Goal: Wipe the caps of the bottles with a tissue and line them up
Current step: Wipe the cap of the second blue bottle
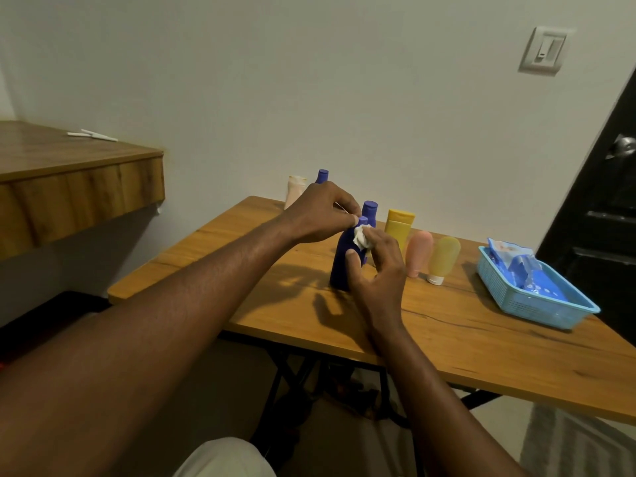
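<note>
A dark blue bottle (340,263) stands upright on the wooden table (481,342). My left hand (318,215) pinches its blue cap from above. My right hand (378,270) presses a crumpled white tissue (361,237) against the cap's side, its thumb resting on the bottle body. Behind it stands a second blue bottle (370,210). To the right stand a yellow bottle (399,223), a pink tube (418,253) and a pale yellow tube (444,258) on their caps. Further back are a third blue bottle (322,176) and a cream tube (294,194), partly hidden by my left hand.
A light blue plastic basket (537,302) holding a blue wipes pack sits on the table's right side. A wooden shelf (79,187) juts out at the left. A dark door (605,208) stands at the right; a wall switch is above.
</note>
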Demonstrator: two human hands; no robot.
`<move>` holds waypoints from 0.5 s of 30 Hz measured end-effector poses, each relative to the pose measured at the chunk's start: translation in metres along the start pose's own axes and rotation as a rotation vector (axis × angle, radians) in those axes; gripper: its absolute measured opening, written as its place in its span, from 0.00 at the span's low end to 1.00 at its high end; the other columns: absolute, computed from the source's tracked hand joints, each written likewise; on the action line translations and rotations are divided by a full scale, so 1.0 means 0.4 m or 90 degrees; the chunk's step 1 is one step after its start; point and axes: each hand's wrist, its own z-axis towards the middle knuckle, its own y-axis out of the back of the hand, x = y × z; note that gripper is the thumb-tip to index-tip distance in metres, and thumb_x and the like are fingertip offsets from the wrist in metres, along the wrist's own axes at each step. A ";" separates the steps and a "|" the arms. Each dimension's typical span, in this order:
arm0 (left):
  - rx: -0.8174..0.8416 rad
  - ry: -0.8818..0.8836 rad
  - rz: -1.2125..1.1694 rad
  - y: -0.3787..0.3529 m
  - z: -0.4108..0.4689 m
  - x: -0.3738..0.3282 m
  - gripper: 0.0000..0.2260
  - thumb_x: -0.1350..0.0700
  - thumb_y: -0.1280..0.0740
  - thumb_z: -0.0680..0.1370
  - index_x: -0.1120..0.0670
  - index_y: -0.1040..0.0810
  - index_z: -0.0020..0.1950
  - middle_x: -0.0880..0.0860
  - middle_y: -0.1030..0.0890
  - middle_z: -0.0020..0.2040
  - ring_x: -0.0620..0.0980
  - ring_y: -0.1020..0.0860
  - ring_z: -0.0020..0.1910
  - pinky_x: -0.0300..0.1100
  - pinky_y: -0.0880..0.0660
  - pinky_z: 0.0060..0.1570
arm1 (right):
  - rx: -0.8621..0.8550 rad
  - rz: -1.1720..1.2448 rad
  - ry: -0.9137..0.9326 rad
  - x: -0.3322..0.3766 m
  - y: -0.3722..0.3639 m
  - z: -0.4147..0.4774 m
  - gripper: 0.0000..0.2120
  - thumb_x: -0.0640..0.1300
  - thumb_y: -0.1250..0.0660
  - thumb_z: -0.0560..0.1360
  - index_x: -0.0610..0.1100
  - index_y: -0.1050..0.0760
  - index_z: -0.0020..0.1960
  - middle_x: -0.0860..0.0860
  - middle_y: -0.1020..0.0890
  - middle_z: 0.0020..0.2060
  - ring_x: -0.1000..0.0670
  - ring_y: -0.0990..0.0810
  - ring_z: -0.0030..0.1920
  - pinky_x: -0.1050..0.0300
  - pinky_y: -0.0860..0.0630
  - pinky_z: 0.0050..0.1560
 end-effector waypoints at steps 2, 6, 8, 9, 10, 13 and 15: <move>-0.009 -0.014 -0.003 -0.001 -0.004 0.002 0.09 0.52 0.28 0.77 0.53 0.13 0.54 0.44 0.15 0.48 0.40 0.18 0.48 0.35 0.23 0.49 | 0.014 -0.006 0.010 0.008 -0.003 -0.003 0.28 0.53 0.33 0.76 0.43 0.28 0.73 0.50 0.25 0.68 0.56 0.28 0.68 0.72 0.29 0.62; -0.027 -0.025 -0.002 -0.002 -0.005 -0.007 0.10 0.49 0.27 0.78 0.54 0.13 0.51 0.47 0.14 0.47 0.42 0.17 0.47 0.40 0.19 0.50 | 0.055 -0.039 0.021 0.017 -0.012 -0.004 0.37 0.60 0.36 0.76 0.45 0.37 0.79 0.51 0.33 0.76 0.56 0.36 0.75 0.76 0.36 0.66; -0.028 -0.017 0.011 0.000 0.000 -0.009 0.10 0.48 0.28 0.78 0.54 0.13 0.50 0.48 0.14 0.46 0.43 0.17 0.46 0.44 0.18 0.51 | 0.064 -0.047 0.013 0.010 -0.015 -0.004 0.38 0.61 0.36 0.76 0.46 0.40 0.81 0.51 0.35 0.77 0.56 0.37 0.76 0.77 0.36 0.65; -0.026 -0.010 0.014 0.001 0.004 -0.010 0.10 0.48 0.28 0.78 0.54 0.13 0.50 0.47 0.14 0.46 0.43 0.17 0.46 0.46 0.18 0.52 | 0.069 -0.041 -0.002 0.007 -0.017 -0.003 0.38 0.61 0.35 0.75 0.47 0.40 0.80 0.51 0.34 0.76 0.55 0.35 0.74 0.75 0.33 0.64; -0.023 -0.002 0.016 0.003 0.007 -0.010 0.10 0.47 0.28 0.78 0.53 0.13 0.49 0.47 0.14 0.46 0.43 0.17 0.45 0.47 0.18 0.52 | 0.077 -0.028 -0.030 0.004 -0.018 -0.003 0.38 0.62 0.35 0.75 0.48 0.40 0.79 0.51 0.32 0.74 0.55 0.32 0.72 0.72 0.30 0.63; -0.012 0.015 0.018 0.005 0.013 -0.007 0.10 0.47 0.28 0.78 0.52 0.13 0.49 0.48 0.14 0.46 0.45 0.17 0.46 0.49 0.18 0.53 | 0.105 0.018 -0.129 -0.003 -0.022 -0.002 0.32 0.59 0.31 0.75 0.48 0.34 0.75 0.50 0.23 0.65 0.52 0.24 0.62 0.58 0.23 0.61; -0.007 0.019 0.009 0.004 0.013 -0.005 0.09 0.48 0.27 0.78 0.52 0.13 0.50 0.47 0.14 0.46 0.45 0.17 0.47 0.48 0.18 0.54 | 0.094 0.014 -0.143 -0.006 -0.019 0.000 0.28 0.54 0.30 0.77 0.47 0.32 0.73 0.49 0.22 0.62 0.51 0.23 0.59 0.51 0.22 0.62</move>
